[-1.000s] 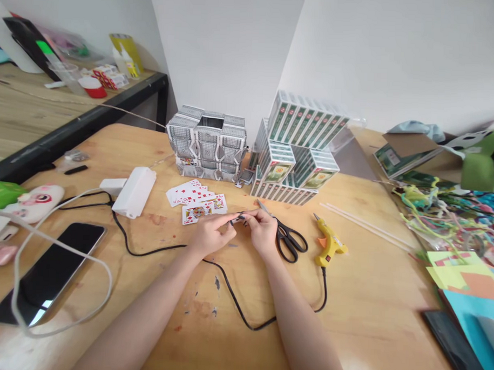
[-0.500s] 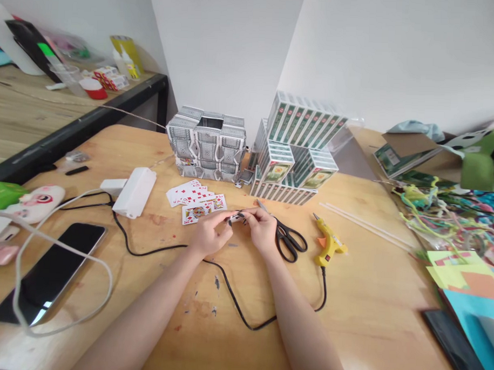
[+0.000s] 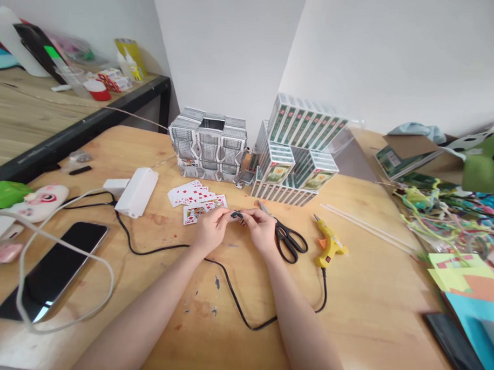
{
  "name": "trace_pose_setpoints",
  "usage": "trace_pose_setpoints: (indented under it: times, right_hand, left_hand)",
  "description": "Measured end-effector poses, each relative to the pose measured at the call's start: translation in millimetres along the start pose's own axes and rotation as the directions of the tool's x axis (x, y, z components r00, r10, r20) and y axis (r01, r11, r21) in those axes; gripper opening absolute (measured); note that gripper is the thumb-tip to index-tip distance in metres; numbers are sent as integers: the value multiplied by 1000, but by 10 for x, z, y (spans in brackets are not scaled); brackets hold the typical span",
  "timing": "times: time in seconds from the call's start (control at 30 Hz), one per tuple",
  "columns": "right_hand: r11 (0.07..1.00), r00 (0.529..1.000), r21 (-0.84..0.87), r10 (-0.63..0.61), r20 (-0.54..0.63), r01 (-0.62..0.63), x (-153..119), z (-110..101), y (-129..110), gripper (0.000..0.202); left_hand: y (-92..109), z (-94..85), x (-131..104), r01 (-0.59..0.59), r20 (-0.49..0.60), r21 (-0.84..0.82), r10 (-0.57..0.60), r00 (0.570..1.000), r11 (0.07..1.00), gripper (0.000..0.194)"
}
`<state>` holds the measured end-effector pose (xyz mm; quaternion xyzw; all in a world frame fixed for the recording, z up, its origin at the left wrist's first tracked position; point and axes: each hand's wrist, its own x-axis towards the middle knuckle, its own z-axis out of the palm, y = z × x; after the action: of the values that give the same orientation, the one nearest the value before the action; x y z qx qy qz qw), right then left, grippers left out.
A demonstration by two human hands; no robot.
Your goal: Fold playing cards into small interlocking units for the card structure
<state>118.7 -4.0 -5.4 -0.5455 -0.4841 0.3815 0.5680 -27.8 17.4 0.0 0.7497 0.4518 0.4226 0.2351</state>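
Observation:
Both hands meet at the middle of the table over a small white piece with dark markings (image 3: 237, 215), which looks like a folded playing card; fingers cover much of it. My left hand (image 3: 211, 228) pinches its left end, and my right hand (image 3: 261, 228) pinches the right end. Beyond my left hand lie loose red-suited playing cards (image 3: 192, 194), face up and overlapping. Black-handled scissors (image 3: 289, 241) rest just right of my right hand. Farther right is a yellow glue gun (image 3: 329, 244) lying on its side.
Behind the cards stands a box-like structure built of folded cards (image 3: 210, 146). Stacked card boxes (image 3: 299, 149) rise beside it. A black cord (image 3: 231, 289) runs under my forearms. Left are a phone (image 3: 57, 270) and white block (image 3: 137, 192); right are glue sticks (image 3: 367, 227) and coloured paper (image 3: 470, 300).
The fingers of my left hand have curled in closer around the small piece, which has turned and shows more dark surface. The view has shifted slightly.

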Motion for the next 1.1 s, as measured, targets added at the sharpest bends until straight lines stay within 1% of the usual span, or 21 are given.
trace_pose_setpoints:
  times: [0.17,0.37,0.47,0.53,0.6,0.7,0.77,0.83,0.93,1.03,1.1]
  right_hand:
    - [997,999,75,31,34,-33,22,7,-2,17]
    - [999,1000,43,13,17,-14,6,-3,-5,13]
    - [999,1000,49,23,6,-23,11,2,1,13]
    - [996,999,77,44,-5,-43,20,9,8,14]
    - [988,997,137,76,-28,-71,30,17,17,15]
    - [948,991,297,130,-44,-111,41,21,29,19]
    - [913,989,384,151,-5,-138,44,21,30,22]
    - [894,987,418,153,49,-160,44,22,23,23]
    - [911,984,373,157,86,-178,40,29,5,24]
    - [952,990,270,134,53,-143,40,39,-5,24]
    - [964,995,247,99,17,-101,45,42,-2,25]
  left_hand:
    - [-14,17,0,37,-24,7,-37,999,999,22]
    - [-5,24,4,84,-19,-18,-84,996,996,23]
    - [11,32,17,134,-15,-77,-136,991,988,23]
    - [15,45,28,180,6,-157,-182,983,971,23]
    - [10,66,39,225,31,-271,-225,974,936,23]
    - [-16,99,53,291,79,-398,-283,956,870,25]
    - [-35,110,64,338,102,-430,-327,939,837,27]
    - [-49,106,80,383,113,-448,-374,920,808,26]
    - [-60,83,103,435,145,-428,-415,898,792,24]
    - [-71,77,109,448,199,-402,-402,894,798,25]
    - [-75,88,104,445,235,-395,-380,895,804,25]
